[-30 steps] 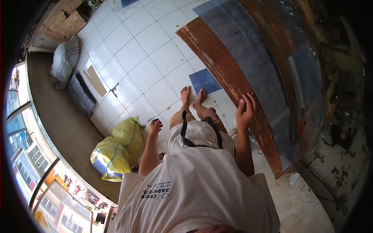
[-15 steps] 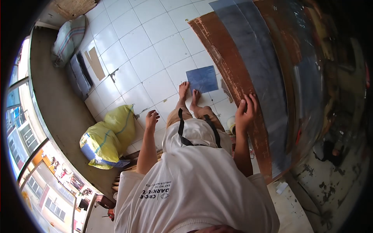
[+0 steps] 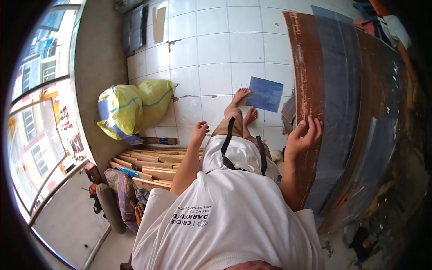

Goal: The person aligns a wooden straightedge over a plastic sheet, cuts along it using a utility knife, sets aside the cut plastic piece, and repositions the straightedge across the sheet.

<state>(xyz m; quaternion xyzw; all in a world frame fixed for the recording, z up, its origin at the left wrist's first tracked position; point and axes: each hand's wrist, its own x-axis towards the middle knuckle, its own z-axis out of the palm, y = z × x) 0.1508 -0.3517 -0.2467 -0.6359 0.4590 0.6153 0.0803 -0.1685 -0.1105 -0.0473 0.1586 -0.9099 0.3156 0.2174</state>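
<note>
My right hand (image 3: 306, 136) rests on the worn brown wooden tabletop (image 3: 298, 58) near its left edge, fingers bent and slightly apart, with nothing seen in them. A long blue-grey sheet (image 3: 337, 81) lies along that tabletop, just right of my fingers. Hanging in the air left of my legs is my left hand (image 3: 200, 131), its fingers loosely curled and holding nothing that I can see. On the floor by my bare feet lies a square blue sheet (image 3: 265, 94).
Yellow sacks (image 3: 121, 108) slump against the low wall at left. Stacked wooden strips (image 3: 148, 164) lie beside my left arm. Farther off on the tiles are a cardboard piece (image 3: 159, 24) and a dark folded sheet (image 3: 135, 29). Windows (image 3: 40, 112) line the left.
The view has turned, so the floor and sacks sit differently and the wooden strips show more. My right hand stays on the tabletop; my left hand still hangs free.
</note>
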